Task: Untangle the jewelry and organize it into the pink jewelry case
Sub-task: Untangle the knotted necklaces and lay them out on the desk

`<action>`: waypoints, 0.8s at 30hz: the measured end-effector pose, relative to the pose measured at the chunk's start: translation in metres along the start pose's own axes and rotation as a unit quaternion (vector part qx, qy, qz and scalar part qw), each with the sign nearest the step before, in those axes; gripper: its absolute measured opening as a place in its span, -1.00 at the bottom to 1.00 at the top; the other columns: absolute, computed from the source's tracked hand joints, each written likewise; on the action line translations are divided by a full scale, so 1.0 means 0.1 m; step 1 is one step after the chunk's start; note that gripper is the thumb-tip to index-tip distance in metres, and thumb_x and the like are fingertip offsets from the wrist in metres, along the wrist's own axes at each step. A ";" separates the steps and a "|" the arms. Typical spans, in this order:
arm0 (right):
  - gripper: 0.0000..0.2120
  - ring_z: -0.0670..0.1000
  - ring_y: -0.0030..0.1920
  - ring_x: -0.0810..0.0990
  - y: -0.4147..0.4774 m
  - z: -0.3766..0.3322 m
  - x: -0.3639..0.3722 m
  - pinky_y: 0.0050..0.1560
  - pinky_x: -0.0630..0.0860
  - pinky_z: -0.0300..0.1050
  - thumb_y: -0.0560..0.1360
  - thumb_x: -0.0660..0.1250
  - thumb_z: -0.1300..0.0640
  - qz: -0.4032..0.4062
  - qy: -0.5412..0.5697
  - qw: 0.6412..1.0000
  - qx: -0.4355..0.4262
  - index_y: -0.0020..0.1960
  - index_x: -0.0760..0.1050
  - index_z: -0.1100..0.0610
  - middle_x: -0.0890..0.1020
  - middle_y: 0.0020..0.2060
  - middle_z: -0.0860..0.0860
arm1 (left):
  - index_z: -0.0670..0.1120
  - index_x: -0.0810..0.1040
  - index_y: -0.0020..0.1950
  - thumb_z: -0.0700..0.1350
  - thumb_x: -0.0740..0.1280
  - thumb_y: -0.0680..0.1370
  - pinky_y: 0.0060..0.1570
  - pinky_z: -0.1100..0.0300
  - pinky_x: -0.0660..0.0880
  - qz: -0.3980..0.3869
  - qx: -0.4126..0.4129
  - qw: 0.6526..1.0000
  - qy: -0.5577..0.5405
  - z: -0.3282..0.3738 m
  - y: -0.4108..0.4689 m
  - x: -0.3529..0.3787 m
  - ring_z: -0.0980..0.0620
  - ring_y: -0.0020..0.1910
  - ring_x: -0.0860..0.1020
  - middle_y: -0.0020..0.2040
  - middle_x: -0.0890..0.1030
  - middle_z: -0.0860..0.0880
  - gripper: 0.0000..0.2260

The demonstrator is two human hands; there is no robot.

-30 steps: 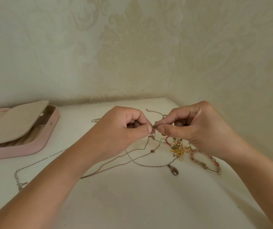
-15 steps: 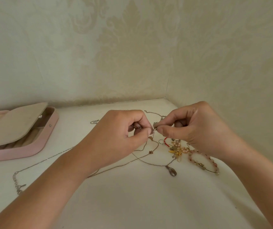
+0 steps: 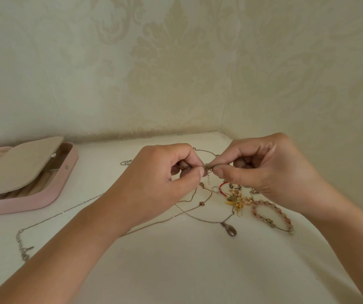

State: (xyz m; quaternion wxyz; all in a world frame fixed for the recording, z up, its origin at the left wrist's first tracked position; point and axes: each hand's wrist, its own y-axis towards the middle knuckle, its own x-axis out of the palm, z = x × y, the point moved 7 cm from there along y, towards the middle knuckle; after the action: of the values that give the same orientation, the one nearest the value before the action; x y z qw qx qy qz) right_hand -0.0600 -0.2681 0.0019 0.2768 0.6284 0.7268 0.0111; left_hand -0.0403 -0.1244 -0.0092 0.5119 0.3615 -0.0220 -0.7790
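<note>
My left hand (image 3: 163, 183) and my right hand (image 3: 261, 172) meet above the table, each pinching the same thin chain (image 3: 208, 171) at its clasp between thumb and forefinger; a short tail of it dangles between them. Below lies a tangle of thin necklaces, one with a dark drop pendant (image 3: 231, 231). Gold and pink charms (image 3: 237, 199) and a pink bead bracelet (image 3: 271, 213) lie under my right hand. The pink jewelry case (image 3: 51, 194) stands open at the left, an inner beige flap half covering it.
A long silver chain (image 3: 51, 218) runs left across the cream table surface to a clasp end (image 3: 24, 251) near the front left. Patterned walls (image 3: 176, 73) meet in a corner just behind the jewelry and close off the right side.
Both hands keep their pinch on the chain's clasp. Their fingertips have shifted slightly while working it, and the view has moved a little.
</note>
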 end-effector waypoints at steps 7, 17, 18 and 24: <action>-0.92 -0.06 -0.48 0.30 -0.02 -0.06 -0.01 -0.46 0.28 -0.28 0.35 0.50 0.26 0.013 -0.029 0.999 -0.023 -0.23 0.70 0.10 0.53 -0.51 -0.02 | 0.01 0.59 -0.26 -0.13 0.36 0.48 -0.29 0.49 0.33 0.007 0.002 1.000 -0.015 0.03 -0.01 0.00 0.21 -0.39 0.44 -0.36 0.54 0.05 -0.87; -0.86 -0.11 -0.53 0.32 -0.04 -0.08 0.00 -0.48 0.31 -0.32 0.33 0.48 0.26 0.027 -0.095 0.995 -0.017 -0.27 0.69 0.03 0.48 -0.55 0.01 | 0.02 0.57 -0.27 -0.15 0.38 0.50 -0.33 0.47 0.32 0.005 0.045 0.998 0.041 0.06 -0.02 0.00 0.14 -0.39 0.44 -0.37 0.55 0.05 -0.85; -0.87 -0.11 -0.53 0.33 -0.04 -0.08 0.00 -0.48 0.32 -0.31 0.33 0.48 0.25 0.025 -0.097 0.995 -0.014 -0.27 0.69 0.02 0.47 -0.55 0.02 | 0.01 0.57 -0.26 -0.15 0.37 0.50 -0.33 0.47 0.31 0.006 0.051 0.998 0.047 0.06 -0.02 0.01 0.15 -0.39 0.43 -0.37 0.55 0.05 -0.85; -0.92 -0.06 -0.51 0.34 -0.04 -0.07 -0.02 -0.47 0.31 -0.27 0.33 0.48 0.18 0.008 -0.100 0.995 -0.004 -0.26 0.68 0.01 0.49 -0.54 0.08 | 0.00 0.57 -0.26 -0.10 0.32 0.46 -0.38 0.50 0.25 0.017 0.084 0.993 0.087 0.11 -0.03 0.02 0.18 -0.39 0.42 -0.41 0.48 0.16 -0.90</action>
State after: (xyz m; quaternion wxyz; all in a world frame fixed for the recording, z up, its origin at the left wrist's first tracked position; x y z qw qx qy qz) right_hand -0.0661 -0.2681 0.0068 0.3508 0.6312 0.6902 -0.0464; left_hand -0.0492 -0.1281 -0.0031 0.4926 0.4691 -0.0489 -0.7313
